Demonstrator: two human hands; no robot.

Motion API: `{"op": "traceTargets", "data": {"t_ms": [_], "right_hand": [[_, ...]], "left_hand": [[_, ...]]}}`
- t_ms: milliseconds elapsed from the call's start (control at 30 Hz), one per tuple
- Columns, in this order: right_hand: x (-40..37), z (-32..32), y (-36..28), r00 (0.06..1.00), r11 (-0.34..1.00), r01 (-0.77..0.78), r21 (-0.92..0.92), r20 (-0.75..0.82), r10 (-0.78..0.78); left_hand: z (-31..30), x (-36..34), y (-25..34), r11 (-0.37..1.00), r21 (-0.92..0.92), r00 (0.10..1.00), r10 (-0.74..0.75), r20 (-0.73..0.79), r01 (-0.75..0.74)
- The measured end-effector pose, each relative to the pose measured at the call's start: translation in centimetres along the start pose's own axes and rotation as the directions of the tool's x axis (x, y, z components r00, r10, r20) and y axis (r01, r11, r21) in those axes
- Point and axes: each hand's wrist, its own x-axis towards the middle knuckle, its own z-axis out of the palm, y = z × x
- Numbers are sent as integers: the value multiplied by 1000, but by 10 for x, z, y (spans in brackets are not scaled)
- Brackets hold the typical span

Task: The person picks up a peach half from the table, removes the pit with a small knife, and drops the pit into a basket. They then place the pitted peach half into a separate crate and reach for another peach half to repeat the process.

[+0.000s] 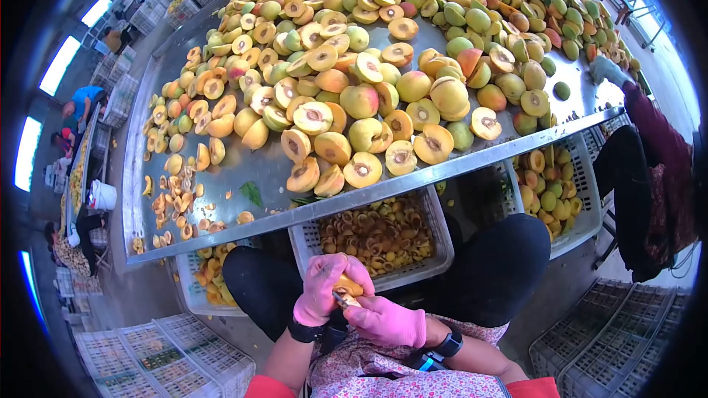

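Above my lap, my left hand [324,291] in a pink glove is closed around an orange-yellow peach half [348,286]. My right hand [387,320], gloved the same way, grips a small metal-tipped tool [342,298] whose tip meets the fruit. Most of that tool is hidden by the fingers, so its exact kind cannot be made out. Just beyond my hands, a plastic crate [442,239] holds a heap of brown-orange scraps [376,239]. Cut peach halves [313,117] with brown centres and whole ones cover much of the metal table [273,169] in front.
The table's raised metal edge [383,193] runs across before me. Crates of peach pieces stand under it at left [193,287] and right [582,214]. A co-worker's gloved hand [608,71] rests near fruit at the right. Upturned-looking crates [166,357] flank me. Other people work far left.
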Motion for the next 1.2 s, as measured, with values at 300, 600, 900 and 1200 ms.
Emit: {"op": "traceTargets", "data": {"t_ms": [300, 600, 900, 1200], "right_hand": [[-11, -9, 1, 978, 954, 200, 222, 17, -209], [11, -40, 18, 973, 744, 171, 646, -231, -23], [15, -33, 13, 980, 760, 122, 638, -197, 9], [-2, -25, -4, 948, 928, 171, 330, -310, -64]], "left_hand": [[6, 4, -3, 639, -766, 892, -305, -334, -68], [-98, -100, 35, 754, -318, 570, 92, -816, -575], [-95, -59, 92, 611, 761, 501, 598, -625, 219], [-67, 93, 77, 107, 933, 905, 228, -360, 344]]}}
